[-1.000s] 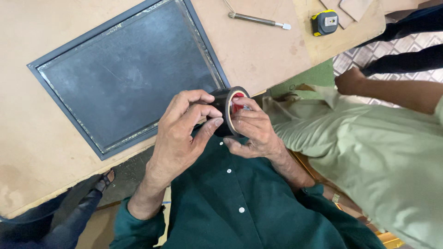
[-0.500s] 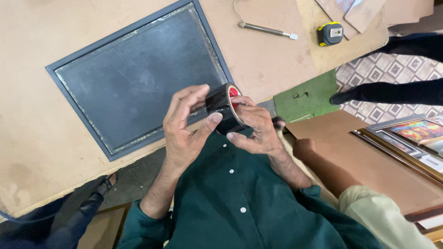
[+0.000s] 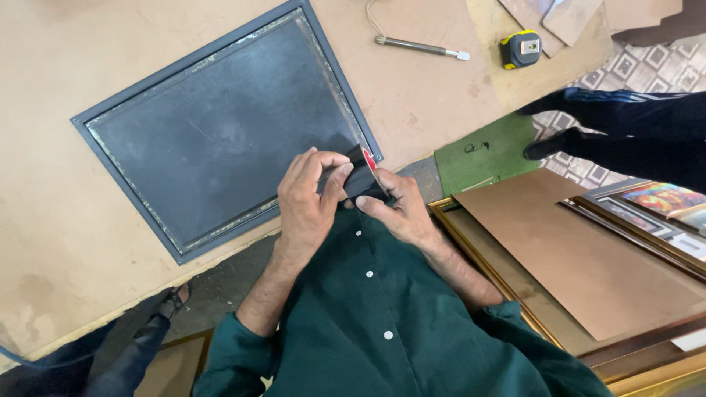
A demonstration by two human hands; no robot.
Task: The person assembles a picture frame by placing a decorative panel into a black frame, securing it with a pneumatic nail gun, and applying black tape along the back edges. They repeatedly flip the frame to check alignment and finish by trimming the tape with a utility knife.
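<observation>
Both hands (image 3: 353, 202) grasping black tape roll (image 3: 365, 176) beside dark framed panel (image 3: 220, 132)

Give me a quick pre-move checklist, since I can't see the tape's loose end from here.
1. Both hands on tape roll: ok; left hand and right hand pinch it.
2. Loose tape end found: cannot tell; fingers cover it.
3. Frame flat on table: ok.
4. Frame surface free of other things: ok.
5. Tape measure and metal tool away from frame: ok, both lie apart on the far side.
6. Roll over frame's near corner: ok, held just by it.
</observation>
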